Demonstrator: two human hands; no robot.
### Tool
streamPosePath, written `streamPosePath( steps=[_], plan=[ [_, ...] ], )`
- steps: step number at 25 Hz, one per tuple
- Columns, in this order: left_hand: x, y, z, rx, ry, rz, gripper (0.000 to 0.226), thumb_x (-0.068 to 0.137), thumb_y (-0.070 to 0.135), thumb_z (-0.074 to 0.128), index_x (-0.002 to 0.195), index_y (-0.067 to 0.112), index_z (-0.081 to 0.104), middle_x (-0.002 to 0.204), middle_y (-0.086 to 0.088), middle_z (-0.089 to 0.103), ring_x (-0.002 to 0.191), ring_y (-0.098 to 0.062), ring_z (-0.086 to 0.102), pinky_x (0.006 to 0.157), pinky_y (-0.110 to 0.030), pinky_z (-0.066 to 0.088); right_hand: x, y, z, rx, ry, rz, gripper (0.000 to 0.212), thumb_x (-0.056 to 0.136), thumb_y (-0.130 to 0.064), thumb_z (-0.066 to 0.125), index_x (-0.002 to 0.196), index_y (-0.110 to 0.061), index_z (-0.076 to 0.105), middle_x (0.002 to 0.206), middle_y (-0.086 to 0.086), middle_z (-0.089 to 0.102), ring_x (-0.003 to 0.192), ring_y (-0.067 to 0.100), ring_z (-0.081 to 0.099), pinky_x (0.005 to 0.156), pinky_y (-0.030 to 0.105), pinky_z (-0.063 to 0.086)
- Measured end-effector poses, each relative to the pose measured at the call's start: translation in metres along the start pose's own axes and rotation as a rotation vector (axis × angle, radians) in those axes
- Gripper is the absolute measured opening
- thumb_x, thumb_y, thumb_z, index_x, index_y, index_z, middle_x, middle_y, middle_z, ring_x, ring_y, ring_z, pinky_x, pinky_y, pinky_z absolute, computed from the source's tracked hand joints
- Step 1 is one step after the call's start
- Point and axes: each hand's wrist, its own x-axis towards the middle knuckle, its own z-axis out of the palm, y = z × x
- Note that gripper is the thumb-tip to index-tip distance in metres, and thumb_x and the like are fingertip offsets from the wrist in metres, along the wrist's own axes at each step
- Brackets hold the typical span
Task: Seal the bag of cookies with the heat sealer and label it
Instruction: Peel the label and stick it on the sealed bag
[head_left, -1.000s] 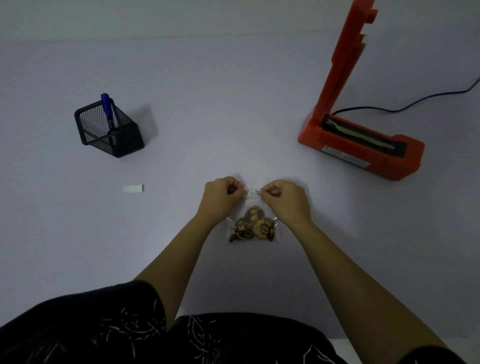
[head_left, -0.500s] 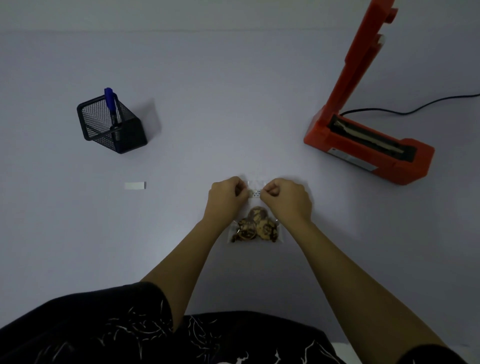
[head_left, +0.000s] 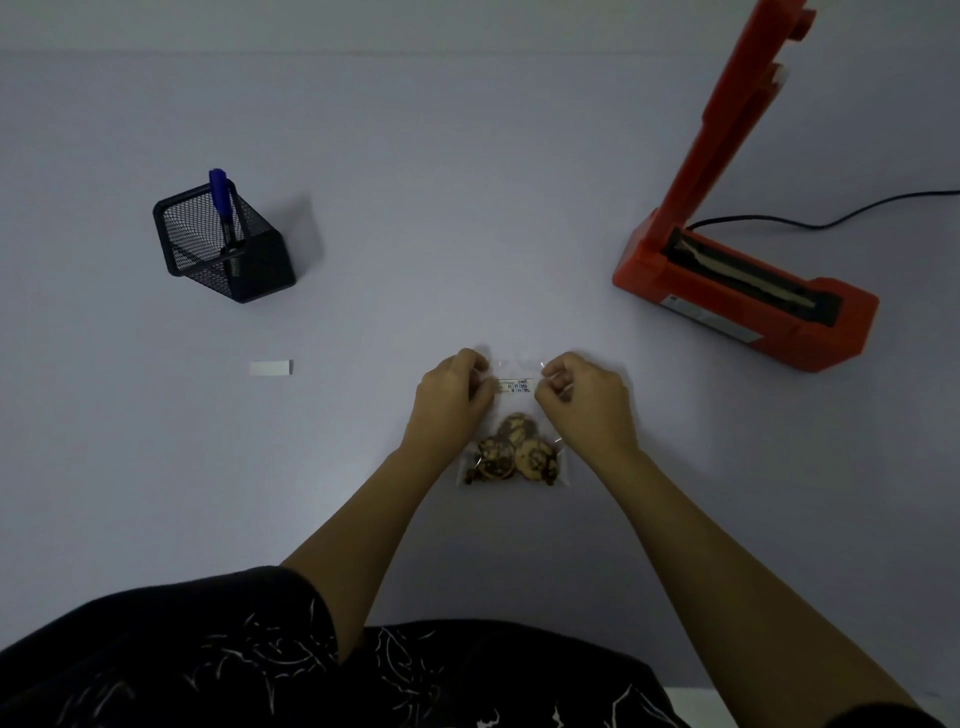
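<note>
A clear bag of cookies (head_left: 511, 457) lies flat on the table in front of me, with three brown cookies at its near end. A small white label (head_left: 514, 385) with blue writing sits on the bag's upper part. My left hand (head_left: 449, 397) pinches the bag's top left edge beside the label. My right hand (head_left: 584, 400) pinches the top right edge. Both hands have curled fingers. The orange heat sealer (head_left: 743, 291) stands at the right with its arm raised upright.
A black mesh pen holder (head_left: 223, 244) with a blue marker (head_left: 221, 200) stands at the left. A small white paper strip (head_left: 271, 368) lies on the table left of my hands. The sealer's black cord (head_left: 831, 218) runs off to the right.
My hands have drawn slightly apart along the bag's top, uncovering more of the label. The bag has stayed in place on the table.
</note>
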Motion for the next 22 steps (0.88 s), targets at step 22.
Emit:
streamPosePath(
  steps=[22],
  plan=[
    [-0.002, -0.012, -0.004, 0.067, -0.024, 0.206, 0.025, 0.091, 0.007, 0.047, 0.112, 0.003, 0.059, 0.097, -0.016, 0.062, 0.084, -0.028, 0.057, 0.068, -0.026, 0.040, -0.011, 0.011, -0.009, -0.070, -0.140, -0.300, 0.022, 0.089, -0.014, 0.053, 0.110, -0.011, 0.059, 0.100, 0.001, 0.058, 0.080, 0.007, 0.054, 0.074, 0.022, 0.043]
  ],
)
